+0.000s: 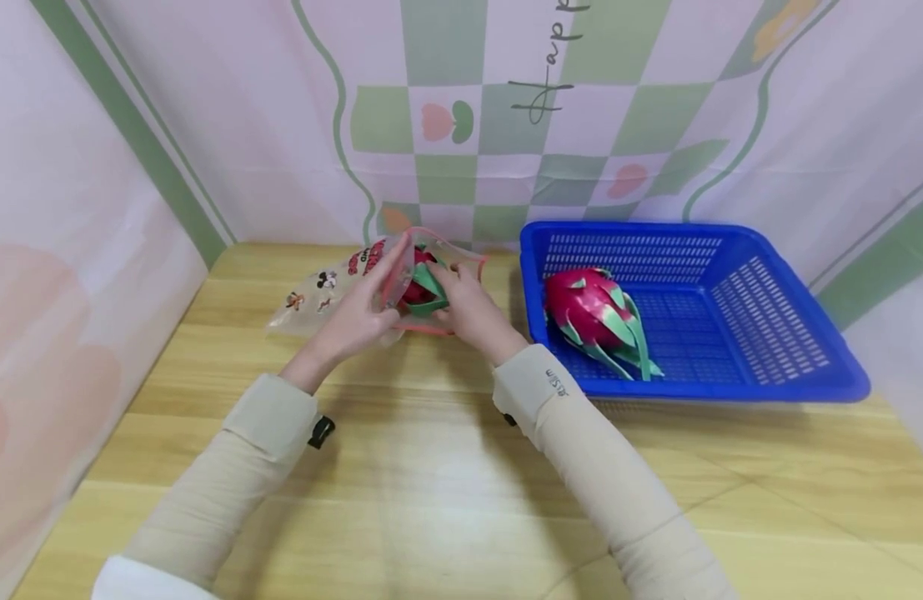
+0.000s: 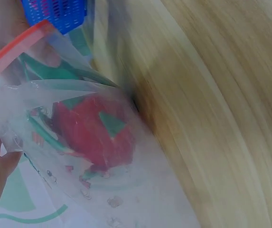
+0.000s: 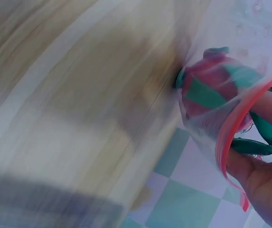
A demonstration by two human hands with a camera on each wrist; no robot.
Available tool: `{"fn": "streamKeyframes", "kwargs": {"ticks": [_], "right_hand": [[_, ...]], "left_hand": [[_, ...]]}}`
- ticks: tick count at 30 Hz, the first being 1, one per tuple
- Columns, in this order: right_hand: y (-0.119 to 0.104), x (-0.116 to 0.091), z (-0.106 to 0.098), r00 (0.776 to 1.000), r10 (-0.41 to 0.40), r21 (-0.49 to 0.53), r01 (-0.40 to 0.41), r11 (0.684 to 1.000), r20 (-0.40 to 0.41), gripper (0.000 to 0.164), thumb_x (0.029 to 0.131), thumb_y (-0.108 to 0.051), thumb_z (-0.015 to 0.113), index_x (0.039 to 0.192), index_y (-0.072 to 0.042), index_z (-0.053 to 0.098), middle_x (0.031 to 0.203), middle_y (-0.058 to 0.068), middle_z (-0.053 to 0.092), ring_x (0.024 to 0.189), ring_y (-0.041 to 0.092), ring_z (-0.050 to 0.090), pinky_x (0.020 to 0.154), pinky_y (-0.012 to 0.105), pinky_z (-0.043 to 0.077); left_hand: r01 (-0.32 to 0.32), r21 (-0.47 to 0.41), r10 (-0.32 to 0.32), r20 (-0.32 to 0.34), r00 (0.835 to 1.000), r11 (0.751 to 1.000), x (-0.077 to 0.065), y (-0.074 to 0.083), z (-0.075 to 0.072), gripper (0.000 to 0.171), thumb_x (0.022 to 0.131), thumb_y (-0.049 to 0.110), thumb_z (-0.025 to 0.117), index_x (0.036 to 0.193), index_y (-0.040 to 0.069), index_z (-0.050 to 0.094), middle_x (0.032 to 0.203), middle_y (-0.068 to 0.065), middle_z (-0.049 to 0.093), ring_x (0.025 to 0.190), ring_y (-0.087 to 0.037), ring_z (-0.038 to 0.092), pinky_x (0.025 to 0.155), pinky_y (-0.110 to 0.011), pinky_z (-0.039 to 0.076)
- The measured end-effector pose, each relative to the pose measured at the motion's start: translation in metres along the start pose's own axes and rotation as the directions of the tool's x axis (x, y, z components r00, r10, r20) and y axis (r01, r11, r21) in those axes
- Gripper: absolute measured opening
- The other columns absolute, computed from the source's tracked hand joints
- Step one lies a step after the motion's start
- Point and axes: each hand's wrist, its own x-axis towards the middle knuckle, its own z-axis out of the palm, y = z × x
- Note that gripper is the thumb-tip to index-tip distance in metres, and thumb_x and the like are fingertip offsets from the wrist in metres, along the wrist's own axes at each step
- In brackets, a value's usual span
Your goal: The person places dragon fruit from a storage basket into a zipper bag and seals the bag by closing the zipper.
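A clear zip bag [image 1: 341, 287] with cartoon prints and a red-edged mouth lies on its side on the table. Inside it, near the mouth, is a red dragon fruit [image 2: 98, 133] with green scales, seen through the film in the left wrist view. My left hand [image 1: 356, 318] grips the bag by its upper side at the mouth. Reaching into the opening, my right hand [image 1: 470, 310] holds the fruit's green leafy end, with fingers [image 3: 271, 108] and thumb on either side of it.
To the right stands a blue plastic basket [image 1: 701, 329] with perforated walls. Another dragon fruit [image 1: 590, 310] lies in its left part. The wooden table [image 1: 431, 483] meets a patterned cloth [image 1: 446, 179] at the back.
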Motion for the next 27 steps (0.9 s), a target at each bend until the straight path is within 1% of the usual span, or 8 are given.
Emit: {"fn": "streamKeyframes", "kwargs": {"ticks": [6, 8, 10, 12, 17, 22, 25, 27], "right_hand": [[-0.002, -0.004, 0.005, 0.98, -0.197, -0.243, 0.187, 0.952, -0.019, 0.062, 0.093, 0.003, 0.052, 0.15, -0.008, 0.029, 0.151, 0.022, 0.035, 0.135, 0.038, 0.043, 0.1, 0.045, 0.049], [-0.003, -0.005, 0.006, 0.973, -0.229, -0.316, 0.209, 0.926, -0.029, 0.062, 0.093, 0.009, 0.049, 0.149, -0.006, 0.03, 0.151, 0.021, 0.036, 0.131, 0.038, 0.047, 0.096, 0.042, 0.052], [-0.004, -0.005, 0.006, 0.971, -0.236, -0.365, 0.207, 0.908, -0.038, 0.064, 0.091, 0.012, 0.049, 0.149, -0.006, 0.03, 0.151, 0.02, 0.037, 0.127, 0.037, 0.052, 0.092, 0.041, 0.055], [-0.005, -0.005, 0.006, 0.972, -0.231, -0.387, 0.195, 0.901, -0.046, 0.065, 0.09, 0.012, 0.05, 0.149, -0.007, 0.03, 0.151, 0.019, 0.037, 0.125, 0.037, 0.054, 0.088, 0.041, 0.056], [-0.005, -0.001, 0.009, 0.981, -0.188, -0.367, 0.156, 0.917, -0.055, 0.068, 0.09, 0.013, 0.051, 0.15, -0.01, 0.03, 0.152, 0.019, 0.036, 0.128, 0.037, 0.051, 0.089, 0.043, 0.056], [-0.002, 0.004, 0.011, 0.986, -0.151, -0.333, 0.118, 0.936, -0.076, 0.072, 0.089, 0.015, 0.049, 0.151, -0.015, 0.03, 0.151, 0.019, 0.038, 0.125, 0.037, 0.054, 0.089, 0.043, 0.056], [-0.001, 0.006, 0.011, 0.985, -0.143, -0.311, 0.105, 0.945, -0.101, 0.07, 0.09, 0.014, 0.049, 0.15, -0.017, 0.032, 0.148, 0.019, 0.043, 0.121, 0.036, 0.057, 0.088, 0.045, 0.056], [-0.001, 0.005, 0.012, 0.983, -0.144, -0.306, 0.103, 0.946, -0.114, 0.068, 0.09, 0.012, 0.05, 0.149, -0.018, 0.034, 0.145, 0.019, 0.046, 0.122, 0.035, 0.056, 0.087, 0.046, 0.056]], "left_hand": [[-0.01, 0.031, 0.009, 0.008, 1.0, 0.999, -0.003, 0.0, -0.001, 0.094, 0.077, -0.009, 0.05, 0.154, 0.028, 0.01, 0.162, 0.001, 0.011, 0.149, -0.026, 0.016, 0.117, -0.053, 0.025], [-0.024, 0.044, 0.023, 0.017, 1.0, 0.999, -0.004, 0.0, -0.001, 0.094, 0.077, -0.009, 0.049, 0.155, 0.026, 0.01, 0.162, 0.0, 0.01, 0.149, -0.025, 0.015, 0.112, -0.049, 0.036], [-0.032, 0.057, 0.031, 0.022, 0.999, 0.998, -0.004, 0.0, -0.001, 0.093, 0.077, -0.009, 0.049, 0.155, 0.026, 0.01, 0.162, 0.0, 0.01, 0.149, -0.025, 0.015, 0.096, -0.044, 0.048], [-0.032, 0.051, 0.03, 0.027, 0.999, 0.998, -0.005, 0.0, -0.001, 0.093, 0.077, -0.009, 0.049, 0.155, 0.026, 0.009, 0.162, 0.0, 0.009, 0.149, -0.025, 0.015, 0.093, -0.043, 0.049], [-0.011, 0.048, 0.01, 0.026, 1.0, 0.999, -0.008, 0.0, -0.001, 0.094, 0.076, -0.008, 0.049, 0.154, 0.027, 0.012, 0.162, -0.002, 0.011, 0.148, -0.028, 0.02, 0.103, -0.046, 0.044], [-0.003, 0.085, 0.002, 0.013, 1.0, 0.996, -0.011, -0.003, -0.006, 0.093, 0.076, -0.007, 0.049, 0.154, 0.028, 0.013, 0.162, -0.002, 0.013, 0.143, -0.031, 0.031, 0.067, -0.029, 0.046], [-0.009, 0.059, 0.009, -0.009, 1.0, 0.998, -0.011, -0.005, -0.01, 0.092, 0.077, -0.01, 0.048, 0.154, 0.025, 0.014, 0.162, 0.0, 0.013, 0.144, -0.03, 0.028, 0.082, -0.037, 0.052], [-0.008, 0.038, 0.009, -0.02, 1.0, 0.999, -0.011, -0.007, -0.013, 0.092, 0.077, -0.011, 0.048, 0.155, 0.023, 0.013, 0.162, 0.0, 0.012, 0.145, -0.031, 0.026, 0.101, -0.046, 0.046]]}}
